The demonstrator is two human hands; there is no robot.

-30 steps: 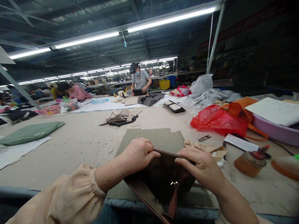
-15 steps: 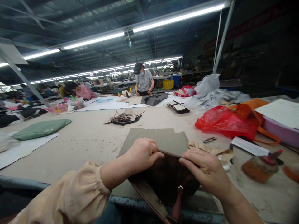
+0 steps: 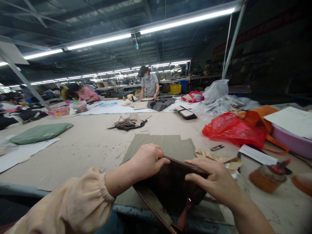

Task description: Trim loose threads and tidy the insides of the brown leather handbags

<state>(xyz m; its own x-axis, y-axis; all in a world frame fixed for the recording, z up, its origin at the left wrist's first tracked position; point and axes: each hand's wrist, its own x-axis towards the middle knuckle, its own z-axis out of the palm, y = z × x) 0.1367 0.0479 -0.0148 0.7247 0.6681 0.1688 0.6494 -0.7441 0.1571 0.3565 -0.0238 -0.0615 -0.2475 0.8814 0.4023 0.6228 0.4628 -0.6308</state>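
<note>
In front of me is an unfinished-looking bag (image 3: 170,185) with a dark inside and brown-trimmed edges, its mouth gaping towards me. My left hand (image 3: 149,161) is closed on its upper edge, the thumb lying along the trim. Further right on the same edge is my right hand (image 3: 212,175), with its fingers over the outer side and its thumb lowered inside the mouth. A brown strap (image 3: 184,214) with a small metal fitting hangs at the near side. Behind the bag lies a flat olive panel (image 3: 161,143); whether it joins the bag is hidden.
To the right are thread snips (image 3: 217,148), a stained glue pot (image 3: 266,178), a red plastic bag (image 3: 231,130) and a purple basin (image 3: 292,135). Ahead lies a pile of cut pieces (image 3: 130,122). A green folded piece (image 3: 41,133) is left. A co-worker (image 3: 149,84) stands across the table.
My right thumb has dropped away from the edge, and the fingers now reach further over it. My left hand keeps its grip. The co-worker's hands have moved apart.
</note>
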